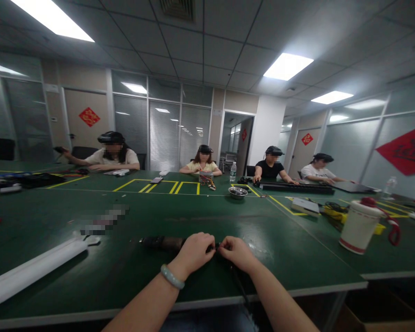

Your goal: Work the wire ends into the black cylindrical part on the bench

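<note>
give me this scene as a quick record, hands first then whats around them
left hand: pinching a small dark piece, too small to identify; pale bracelet on wrist
right hand: pinching at the same piece
near hands: dark cylindrical object, dark cord
surface: green table
right side: white cup
farther: metal bowl, four seated people

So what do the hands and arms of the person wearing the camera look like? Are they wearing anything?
There's a smooth, round, pale grey-green bangle on the left wrist, by the left hand. The right hand has no bracelet that I can see. No gloves, and no sleeves show on either forearm.
</note>
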`<state>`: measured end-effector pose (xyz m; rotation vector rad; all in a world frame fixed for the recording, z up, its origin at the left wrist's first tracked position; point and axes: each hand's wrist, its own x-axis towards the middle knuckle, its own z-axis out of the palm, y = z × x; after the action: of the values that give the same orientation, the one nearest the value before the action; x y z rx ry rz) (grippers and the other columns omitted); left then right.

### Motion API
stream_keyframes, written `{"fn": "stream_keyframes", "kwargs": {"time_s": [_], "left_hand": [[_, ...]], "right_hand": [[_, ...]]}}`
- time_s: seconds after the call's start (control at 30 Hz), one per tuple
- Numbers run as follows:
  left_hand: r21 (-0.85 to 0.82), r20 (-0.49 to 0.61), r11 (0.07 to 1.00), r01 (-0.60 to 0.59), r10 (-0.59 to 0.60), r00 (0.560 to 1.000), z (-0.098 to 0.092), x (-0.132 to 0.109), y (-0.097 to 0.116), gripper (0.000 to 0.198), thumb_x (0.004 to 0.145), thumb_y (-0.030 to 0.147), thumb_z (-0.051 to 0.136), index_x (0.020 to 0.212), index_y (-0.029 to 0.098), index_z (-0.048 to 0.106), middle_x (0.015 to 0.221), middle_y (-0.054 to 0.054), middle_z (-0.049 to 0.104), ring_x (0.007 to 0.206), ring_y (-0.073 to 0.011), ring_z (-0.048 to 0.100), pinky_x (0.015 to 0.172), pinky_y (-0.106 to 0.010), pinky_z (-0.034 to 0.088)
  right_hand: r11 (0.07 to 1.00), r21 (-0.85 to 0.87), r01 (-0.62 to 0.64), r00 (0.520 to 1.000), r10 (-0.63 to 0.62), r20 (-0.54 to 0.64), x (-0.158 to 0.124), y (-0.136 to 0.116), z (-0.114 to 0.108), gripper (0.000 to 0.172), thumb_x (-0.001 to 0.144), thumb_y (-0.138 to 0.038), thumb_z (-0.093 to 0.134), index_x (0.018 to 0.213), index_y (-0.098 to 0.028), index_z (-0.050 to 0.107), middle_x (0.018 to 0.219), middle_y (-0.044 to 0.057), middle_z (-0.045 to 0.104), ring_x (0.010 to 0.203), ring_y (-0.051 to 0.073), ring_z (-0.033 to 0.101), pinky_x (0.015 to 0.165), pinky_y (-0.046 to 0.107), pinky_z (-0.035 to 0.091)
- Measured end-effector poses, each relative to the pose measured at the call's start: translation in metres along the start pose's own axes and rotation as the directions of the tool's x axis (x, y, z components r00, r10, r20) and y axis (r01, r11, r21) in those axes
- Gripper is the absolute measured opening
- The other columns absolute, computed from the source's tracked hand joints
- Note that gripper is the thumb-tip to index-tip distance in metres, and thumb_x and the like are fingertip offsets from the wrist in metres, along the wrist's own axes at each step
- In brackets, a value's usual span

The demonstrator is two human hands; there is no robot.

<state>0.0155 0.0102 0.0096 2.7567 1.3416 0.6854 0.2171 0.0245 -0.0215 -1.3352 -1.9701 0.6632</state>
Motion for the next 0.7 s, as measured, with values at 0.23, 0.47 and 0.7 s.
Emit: {"fn": "stream_keyframes", "kwargs": {"time_s": [0.23,0.47,0.7], "left_hand": [[0.000,0.000,1.000,0.003,-0.003,1.000,0.0012,-0.0007,-0.0014,0.005,0.084,0.027,0.059,0.086,0.022,0.060,0.088,-0.001,0.063,0.085,-0.0168,0.056,0.077,-0.029,0.039],[0.003,-0.009,1.000,0.000,0.000,1.000,0.0029,0.0008,-0.0027,0.004,0.083,0.025,0.059,0.086,0.022,0.060,0.087,-0.001,0.063,0.086,-0.0173,0.056,0.077,-0.028,0.039],[-0.024,-0.006,1.000,-0.013,0.013,1.000,0.0041,0.0003,-0.0047,0.005,0.083,0.024,0.057,0.088,0.022,0.059,0.089,-0.001,0.062,0.086,-0.0172,0.055,0.077,-0.028,0.039]], "right_hand": [[1.000,-0.011,-0.007,0.999,0.007,0.031,0.0014,0.0044,-0.0004,0.017,0.079,-0.032,0.060,0.075,-0.017,0.065,0.066,-0.001,0.063,0.061,0.011,0.055,0.053,0.019,0.036],[0.997,-0.055,0.055,0.998,-0.053,0.038,0.0007,0.0039,0.0006,0.010,0.076,-0.026,0.061,0.072,-0.017,0.063,0.068,-0.002,0.063,0.063,0.010,0.054,0.057,0.019,0.037],[0.998,-0.063,0.030,0.999,-0.028,0.040,-0.0014,-0.0006,0.0001,0.010,0.076,-0.026,0.062,0.073,-0.017,0.064,0.070,-0.001,0.065,0.064,0.011,0.056,0.056,0.019,0.037]]}}
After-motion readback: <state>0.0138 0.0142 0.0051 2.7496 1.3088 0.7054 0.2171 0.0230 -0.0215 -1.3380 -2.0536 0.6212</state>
